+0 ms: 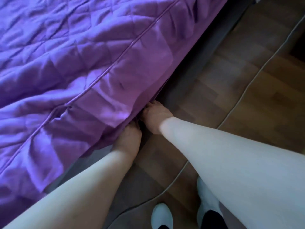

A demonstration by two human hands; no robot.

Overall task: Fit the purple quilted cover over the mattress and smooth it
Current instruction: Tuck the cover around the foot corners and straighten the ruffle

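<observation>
Purple quilted cover point(66, 55) draped across the mattress, skirt hanging over the bed's side. Left hand point(127, 139) and right hand point(156, 116) close together, fingers curled on the skirt's lower hem, likely to tug it down past the grey bed base point(189, 70).

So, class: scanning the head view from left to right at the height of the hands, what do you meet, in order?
Quilted cover → left hand → right hand → wooden floor → cable.

One purple cover point(85, 66), two hands, two socked feet, one cable point(257, 71)
</observation>
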